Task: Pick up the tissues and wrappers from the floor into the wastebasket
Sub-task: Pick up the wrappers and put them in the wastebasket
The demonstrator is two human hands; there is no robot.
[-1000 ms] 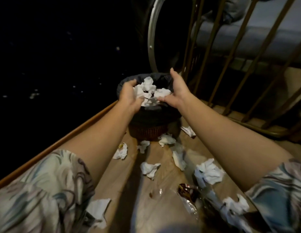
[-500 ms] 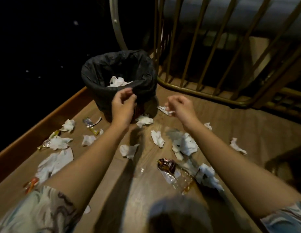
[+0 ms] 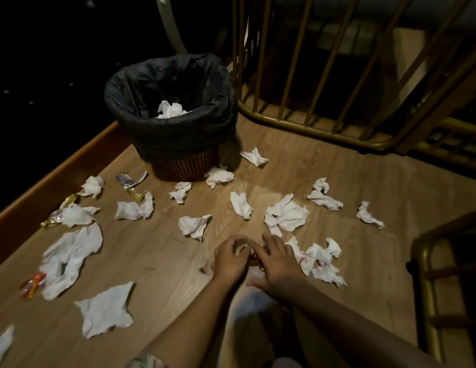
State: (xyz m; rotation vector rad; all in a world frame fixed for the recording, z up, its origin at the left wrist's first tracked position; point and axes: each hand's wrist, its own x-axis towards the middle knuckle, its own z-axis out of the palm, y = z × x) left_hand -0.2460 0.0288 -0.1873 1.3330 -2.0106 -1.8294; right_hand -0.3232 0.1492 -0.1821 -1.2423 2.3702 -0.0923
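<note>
The wastebasket, lined with a black bag, stands at the far left of the wooden floor with white tissues inside. Several crumpled tissues lie scattered on the floor, such as one tissue ahead of my hands and a tissue pile right of them. My left hand and my right hand are low on the floor side by side over a brown wrapper, mostly hidden. My left hand's fingers curl onto it; my right hand's fingers spread over it.
A silver wrapper, a gold wrapper and an orange wrapper lie at the left among large tissues. A wooden ledge bounds the floor on the left. A brass railing runs behind, and a brass frame stands at the right.
Both hands left the wastebasket after dropping tissues in, came back toward me and went down onto the brown wrapper on the floor. The view tilted downward.
</note>
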